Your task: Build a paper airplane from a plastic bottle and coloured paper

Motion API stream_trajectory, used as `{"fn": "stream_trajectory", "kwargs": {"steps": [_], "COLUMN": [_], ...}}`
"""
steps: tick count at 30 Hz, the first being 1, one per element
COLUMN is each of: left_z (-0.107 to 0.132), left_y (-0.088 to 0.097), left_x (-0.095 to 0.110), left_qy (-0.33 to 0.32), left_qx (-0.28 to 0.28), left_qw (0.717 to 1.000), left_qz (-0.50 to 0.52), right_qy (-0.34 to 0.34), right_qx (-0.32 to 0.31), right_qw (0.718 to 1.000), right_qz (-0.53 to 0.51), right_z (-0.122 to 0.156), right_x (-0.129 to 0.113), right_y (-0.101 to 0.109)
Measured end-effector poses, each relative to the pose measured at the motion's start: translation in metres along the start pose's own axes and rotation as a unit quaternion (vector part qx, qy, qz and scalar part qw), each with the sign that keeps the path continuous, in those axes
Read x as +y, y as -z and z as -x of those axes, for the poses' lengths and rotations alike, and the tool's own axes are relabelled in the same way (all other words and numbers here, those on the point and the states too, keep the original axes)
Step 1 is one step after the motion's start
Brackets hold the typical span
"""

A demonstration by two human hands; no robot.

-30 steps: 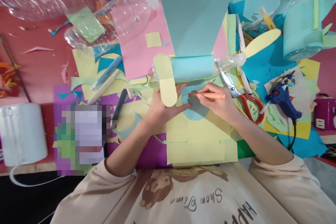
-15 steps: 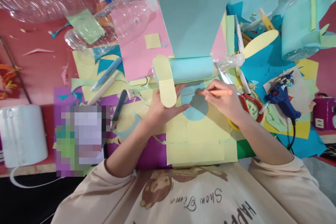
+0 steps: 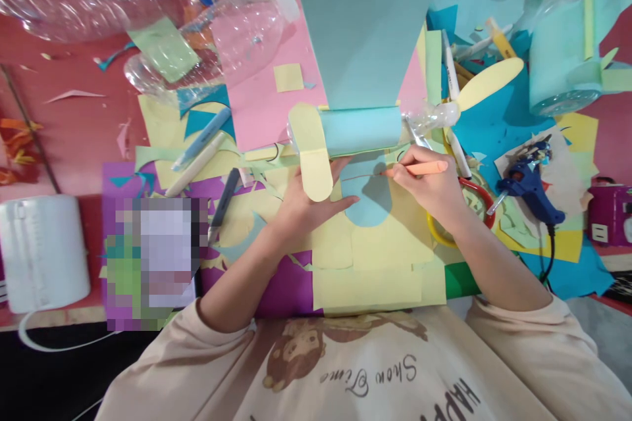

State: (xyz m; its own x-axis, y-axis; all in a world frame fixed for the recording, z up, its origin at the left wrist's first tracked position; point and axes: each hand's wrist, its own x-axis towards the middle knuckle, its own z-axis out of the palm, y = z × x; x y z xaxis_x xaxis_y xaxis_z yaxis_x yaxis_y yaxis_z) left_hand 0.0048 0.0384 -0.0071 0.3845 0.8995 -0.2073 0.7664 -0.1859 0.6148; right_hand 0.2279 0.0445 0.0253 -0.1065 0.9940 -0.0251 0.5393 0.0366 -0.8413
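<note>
My right hand (image 3: 432,184) grips an orange marker (image 3: 419,169), its tip at the right end of a thin line drawn across a light blue paper wing (image 3: 368,200) with a rounded end. Fingers spread, my left hand (image 3: 309,204) lies at the left edge of that wing, partly under a yellow paper strip (image 3: 316,168). This strip is at the left end of a plastic bottle wrapped in light blue paper (image 3: 363,130). A yellow propeller-like blade (image 3: 491,84) sits by the bottle's cap end. A larger blue paper wing (image 3: 365,26) extends from the bottle's far side.
Red-and-yellow-handled scissors (image 3: 486,200) lie by my right wrist, with a blue glue gun (image 3: 536,187) and its cord farther right. Clear bottles (image 3: 247,39) stand across the back. Markers (image 3: 202,138) and paper scraps are at left, near a white device (image 3: 44,253).
My right hand and the orange marker have shifted slightly right, and the drawn line reaches a little farther. My left hand stays in place.
</note>
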Motion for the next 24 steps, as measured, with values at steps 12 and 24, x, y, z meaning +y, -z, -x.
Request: {"fn": "stream_trajectory", "kwargs": {"steps": [12,24], "left_z": [0.0009,0.0002], "left_y": [-0.0009,-0.0019], "left_x": [-0.0019,-0.0025], "left_qy": [-0.009,-0.005], "left_qx": [0.007,0.003], "left_qw": [1.000,1.000], "left_qz": [-0.001,0.008], "right_qy": [0.005,0.017], "right_qx": [0.019,0.081], "right_qw": [1.000,0.996], "right_qz": [0.021,-0.016], "right_z": [-0.0018,-0.0011], "right_x": [0.0014,0.0002], "right_y": [0.0037,0.0065]}}
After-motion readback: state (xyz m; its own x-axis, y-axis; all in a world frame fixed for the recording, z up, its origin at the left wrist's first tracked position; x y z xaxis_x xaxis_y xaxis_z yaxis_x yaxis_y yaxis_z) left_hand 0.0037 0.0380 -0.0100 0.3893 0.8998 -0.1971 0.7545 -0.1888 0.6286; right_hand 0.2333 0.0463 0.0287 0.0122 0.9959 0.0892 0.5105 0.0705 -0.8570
